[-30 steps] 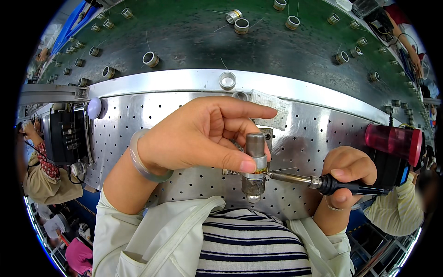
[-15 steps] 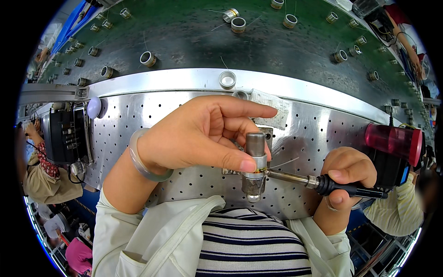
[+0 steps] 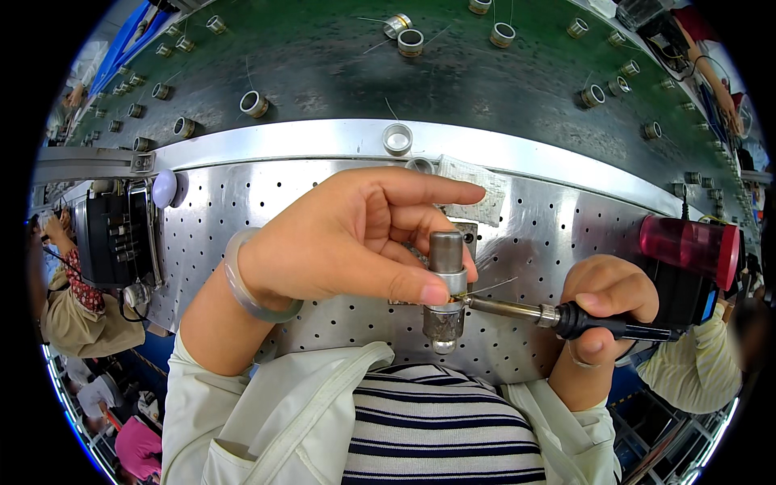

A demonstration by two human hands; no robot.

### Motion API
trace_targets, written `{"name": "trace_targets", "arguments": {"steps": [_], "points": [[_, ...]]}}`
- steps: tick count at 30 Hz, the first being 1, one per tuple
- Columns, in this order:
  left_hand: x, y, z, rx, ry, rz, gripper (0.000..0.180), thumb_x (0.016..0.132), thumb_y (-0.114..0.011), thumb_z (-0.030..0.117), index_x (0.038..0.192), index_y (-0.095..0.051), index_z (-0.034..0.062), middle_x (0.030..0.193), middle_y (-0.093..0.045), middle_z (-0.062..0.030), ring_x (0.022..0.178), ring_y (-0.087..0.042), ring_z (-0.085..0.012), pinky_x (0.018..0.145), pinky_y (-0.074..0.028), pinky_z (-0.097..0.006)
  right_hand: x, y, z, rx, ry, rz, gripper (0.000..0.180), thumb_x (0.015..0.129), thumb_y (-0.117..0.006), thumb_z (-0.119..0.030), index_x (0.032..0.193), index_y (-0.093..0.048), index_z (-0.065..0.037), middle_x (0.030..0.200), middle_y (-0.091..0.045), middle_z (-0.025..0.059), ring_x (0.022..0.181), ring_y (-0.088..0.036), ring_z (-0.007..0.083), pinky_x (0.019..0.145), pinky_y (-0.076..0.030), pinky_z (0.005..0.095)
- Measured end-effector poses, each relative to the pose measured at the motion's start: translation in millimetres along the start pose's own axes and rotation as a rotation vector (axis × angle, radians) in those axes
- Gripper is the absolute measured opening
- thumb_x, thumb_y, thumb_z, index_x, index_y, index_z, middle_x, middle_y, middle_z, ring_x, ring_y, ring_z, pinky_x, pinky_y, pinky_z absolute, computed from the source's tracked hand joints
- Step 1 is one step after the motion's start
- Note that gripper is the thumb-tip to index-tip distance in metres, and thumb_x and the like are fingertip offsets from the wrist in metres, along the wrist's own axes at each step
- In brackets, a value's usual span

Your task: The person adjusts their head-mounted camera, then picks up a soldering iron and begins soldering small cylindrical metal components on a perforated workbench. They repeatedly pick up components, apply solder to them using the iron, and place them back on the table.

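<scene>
My left hand [image 3: 347,234] pinches a short metal ring [image 3: 454,280] between thumb and fingers, its index finger stretched out to the right. The ring sits around an upright steel post [image 3: 445,252] with a rounded lower end. Gripped in my right hand [image 3: 612,299] is a soldering iron [image 3: 517,309], pointing left. Its tip meets the ring's side by my left thumb; the exact contact is too small to make out. A thin wire [image 3: 495,285] sticks out rightward from the ring there. Part of the ring is hidden behind my left thumb.
Perforated metal worktop [image 3: 339,327] lies beneath my hands. Beyond its silver rail, a green conveyor belt [image 3: 339,89] carries several metal rings with wires. One ring [image 3: 397,139] rests on the rail. A whitish pad [image 3: 477,190], a pink container [image 3: 687,249] and a lilac knob [image 3: 164,188] stand around.
The rings on the green belt have shifted slightly left. Both hands and the soldering iron have barely moved. A faint wisp of smoke now shows above the wire.
</scene>
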State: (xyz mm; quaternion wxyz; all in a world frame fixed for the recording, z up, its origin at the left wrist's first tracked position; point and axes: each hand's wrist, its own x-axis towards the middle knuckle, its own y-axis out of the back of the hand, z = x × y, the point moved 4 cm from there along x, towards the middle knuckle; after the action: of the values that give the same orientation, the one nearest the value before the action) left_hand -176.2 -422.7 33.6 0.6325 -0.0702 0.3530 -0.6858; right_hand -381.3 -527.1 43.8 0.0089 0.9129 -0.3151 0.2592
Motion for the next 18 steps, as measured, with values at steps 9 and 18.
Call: {"name": "trace_targets", "arguments": {"steps": [9,18], "points": [[1.7,-0.3,0.8,-0.022,0.012,-0.019,0.078,0.066,-0.075,-0.010,0.135,-0.038,-0.0084,0.100,-0.064,-0.0211,0.079,-0.065,-0.0114,0.068,-0.053,-0.017,1.5,1.3,0.2,-0.008,-0.002,-0.031,0.030,0.067,-0.082,-0.011,0.084,-0.063,0.004,0.063,-0.061,0.0109,0.048,-0.056,0.0186,0.045,-0.043,0.0259],[3.9,-1.1,-0.3,-0.003,0.017,-0.005,0.078,0.066,-0.075,-0.009,0.135,-0.038,-0.0079,0.098,-0.064,-0.0205,0.078,-0.065,-0.0109,0.066,-0.052,-0.016,2.4,2.1,-5.2,-0.110,0.043,-0.074,0.029,0.068,-0.082,-0.012,0.082,-0.062,0.002,0.063,-0.061,0.0095,0.047,-0.056,0.0181,0.044,-0.043,0.0253]]}}
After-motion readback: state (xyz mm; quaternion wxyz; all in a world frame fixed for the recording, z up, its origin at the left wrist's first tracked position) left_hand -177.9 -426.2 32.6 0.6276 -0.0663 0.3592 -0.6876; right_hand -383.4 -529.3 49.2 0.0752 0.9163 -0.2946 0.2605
